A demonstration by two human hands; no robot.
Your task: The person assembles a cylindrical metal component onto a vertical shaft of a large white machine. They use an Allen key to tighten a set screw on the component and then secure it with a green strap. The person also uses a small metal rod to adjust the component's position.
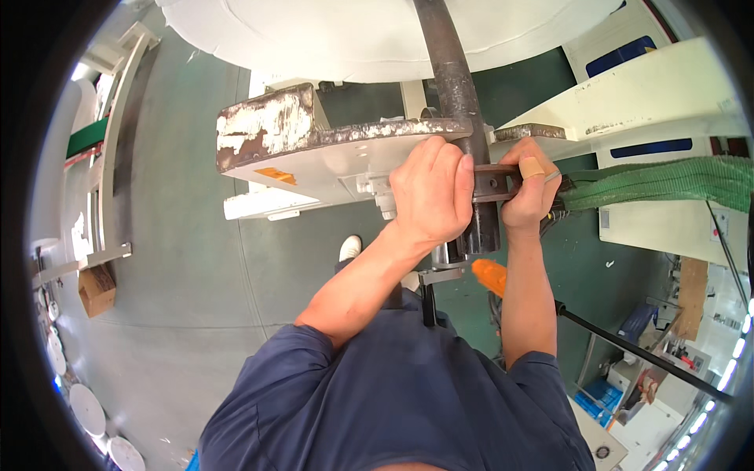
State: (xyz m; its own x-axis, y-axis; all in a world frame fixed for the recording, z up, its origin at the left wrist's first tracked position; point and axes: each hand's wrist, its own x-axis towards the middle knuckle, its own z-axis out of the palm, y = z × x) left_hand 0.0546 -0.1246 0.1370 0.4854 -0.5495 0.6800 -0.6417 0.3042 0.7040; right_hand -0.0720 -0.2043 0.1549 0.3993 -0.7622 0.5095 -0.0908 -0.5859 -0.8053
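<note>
A dark steel shaft (449, 67) runs down from a large white roll (353, 31) and ends in front of me. Around the shaft, near its end, sits a brown metal bracket (492, 184) with a hole in it. My right hand (532, 184) is closed on the bracket's right end; a tan strip wraps one finger. My left hand (432, 188) is closed in a fist against the shaft's left side, and what its fingers grip is hidden. A green webbing sling (660, 182) stretches right from beside my right hand. The worn, cream-painted machine arm (338, 149) lies just beyond my left hand.
A cream machine beam (652, 90) extends at the upper right. An orange part (489, 276) and a black bar (644, 353) are low on the right. A cardboard box (96, 290) stands by a frame on the left, on the green floor (181, 235).
</note>
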